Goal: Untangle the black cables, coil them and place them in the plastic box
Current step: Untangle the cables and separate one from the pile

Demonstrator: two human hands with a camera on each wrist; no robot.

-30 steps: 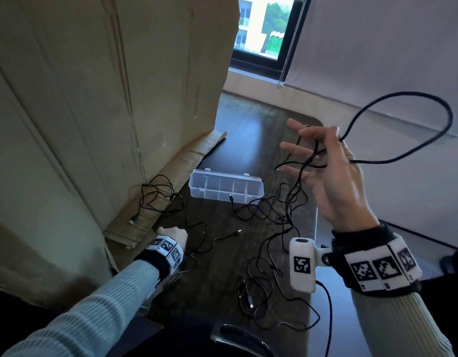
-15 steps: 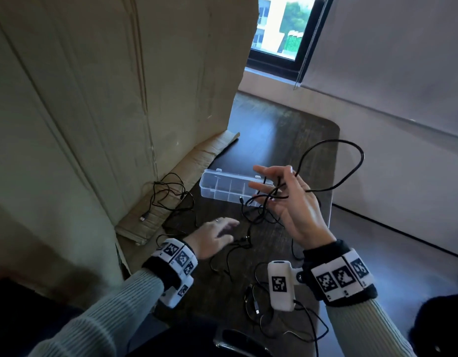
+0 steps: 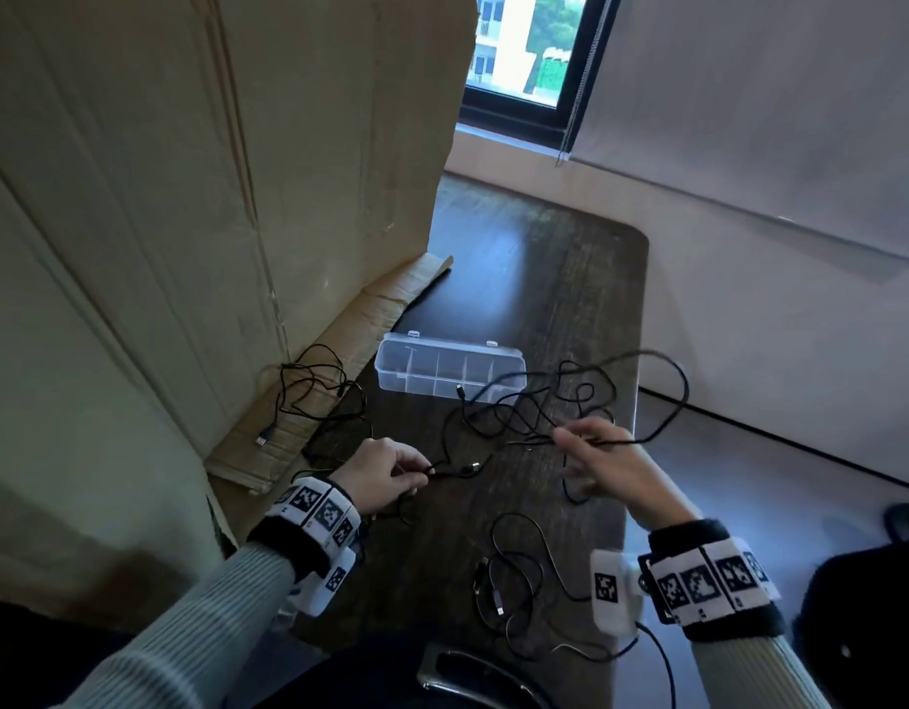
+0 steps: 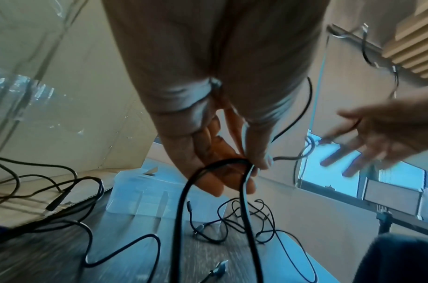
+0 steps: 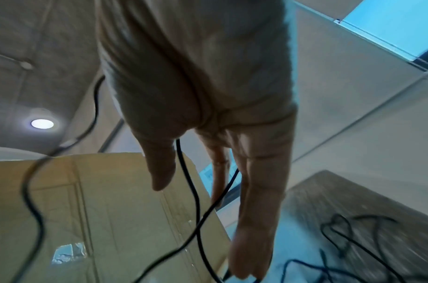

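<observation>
Several thin black cables lie tangled (image 3: pixel 534 401) on the dark table, just in front of the clear plastic box (image 3: pixel 449 373), which stands open with its divided compartments bare. My left hand (image 3: pixel 421 473) pinches one cable just behind its plug (image 3: pixel 475 467); in the left wrist view the fingertips (image 4: pixel 254 168) hold a bend of that cable (image 4: pixel 184 191). My right hand (image 3: pixel 570 442) hovers low over the tangle with straight, spread fingers. A cable loop (image 3: pixel 682 396) hangs across them, running between thumb and fingers (image 5: pixel 191 191).
A tall cardboard sheet (image 3: pixel 212 197) walls off the left side, and one cable (image 3: pixel 314 391) lies on its folded flap. Another loose cable (image 3: pixel 513 580) lies near the front edge. The table's right edge (image 3: pixel 639 350) drops to the floor. A window is behind.
My right hand came down from head height to just above the table, bringing the cable loop with it. My left hand moved forward and took hold of a cable near its plug.
</observation>
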